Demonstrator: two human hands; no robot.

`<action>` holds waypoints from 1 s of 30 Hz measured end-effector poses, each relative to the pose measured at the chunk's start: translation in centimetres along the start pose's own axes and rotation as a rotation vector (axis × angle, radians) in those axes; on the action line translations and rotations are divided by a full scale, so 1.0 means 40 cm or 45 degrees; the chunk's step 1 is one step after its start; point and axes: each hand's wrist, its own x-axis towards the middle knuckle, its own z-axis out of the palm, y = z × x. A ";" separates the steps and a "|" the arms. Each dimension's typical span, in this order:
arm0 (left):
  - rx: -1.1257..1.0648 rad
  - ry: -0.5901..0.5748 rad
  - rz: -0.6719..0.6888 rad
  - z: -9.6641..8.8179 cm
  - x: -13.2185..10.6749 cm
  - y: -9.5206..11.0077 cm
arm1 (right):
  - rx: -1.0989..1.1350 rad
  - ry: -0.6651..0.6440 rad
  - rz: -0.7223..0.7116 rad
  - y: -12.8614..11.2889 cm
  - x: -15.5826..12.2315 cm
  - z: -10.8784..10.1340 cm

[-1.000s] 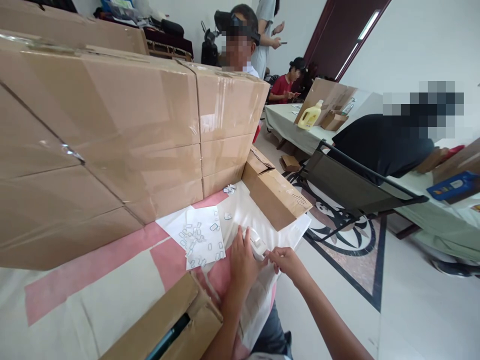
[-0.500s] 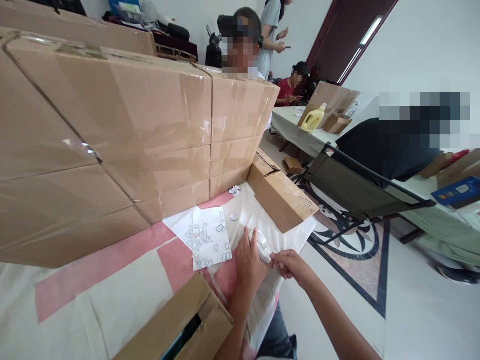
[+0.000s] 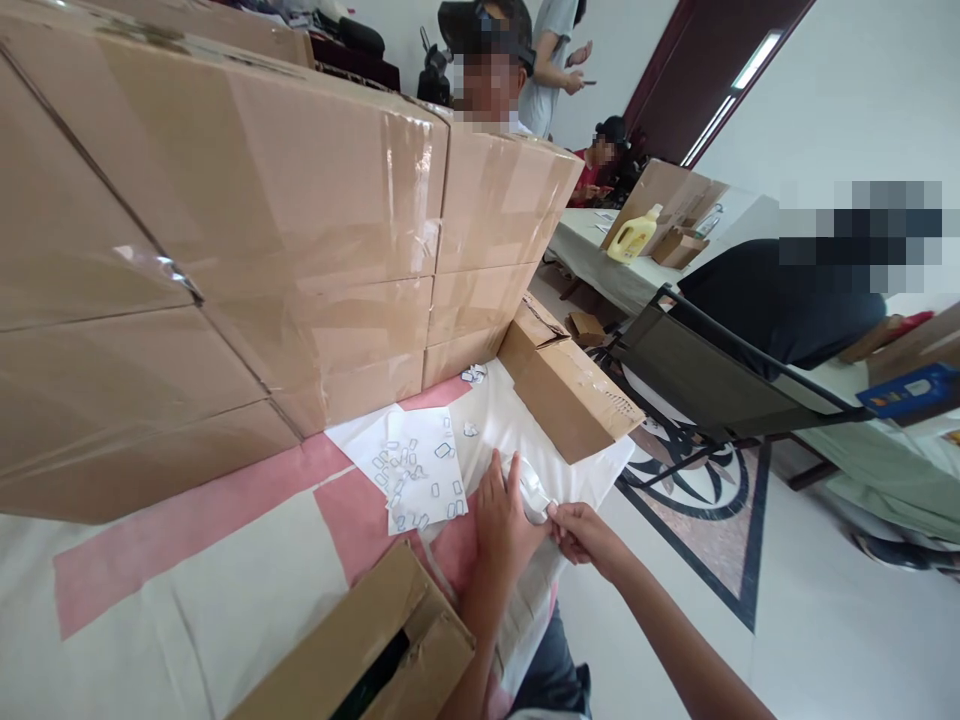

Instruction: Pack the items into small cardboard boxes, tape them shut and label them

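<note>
A glossy white rounded object, perhaps a roll of tape, lies at the table's near right corner between my hands. My left hand holds it from the left side, fingers pointing away from me and its thumb hidden. At its near end, my right hand pinches a small white end between thumb and forefinger, the other fingers curled. Left of my hands lie overlapping white paper sheets with several small outlined paper pieces on them. Small crumpled paper bits sit just beyond my left fingertips.
Stacked, taped cardboard boxes form a wall along the far side. A long cardboard box stands at the right edge, and an open-slotted box is close on my left. Beyond are a folding chair, a yellow jug and several people.
The view has shifted slightly, with the box wall appearing higher. Both hands stay at the white object in nearly the same pose.
</note>
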 end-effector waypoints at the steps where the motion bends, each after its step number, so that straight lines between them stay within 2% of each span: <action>1: -0.002 0.004 0.004 0.000 0.000 0.000 | -0.012 0.005 -0.015 0.003 -0.001 0.002; 9: -0.020 -0.014 -0.019 -0.005 -0.001 0.002 | -0.120 -0.058 -0.120 0.026 -0.004 -0.015; 23: 0.009 -0.038 0.032 -0.003 -0.008 0.000 | -0.350 -0.135 -0.130 0.014 0.007 -0.039; 26: 0.021 -0.071 0.032 -0.006 -0.007 -0.007 | -0.424 -0.099 -0.205 0.021 0.000 -0.031; 30: 0.027 -0.083 0.038 -0.012 -0.006 0.004 | -0.305 -0.054 -0.249 0.045 -0.007 -0.025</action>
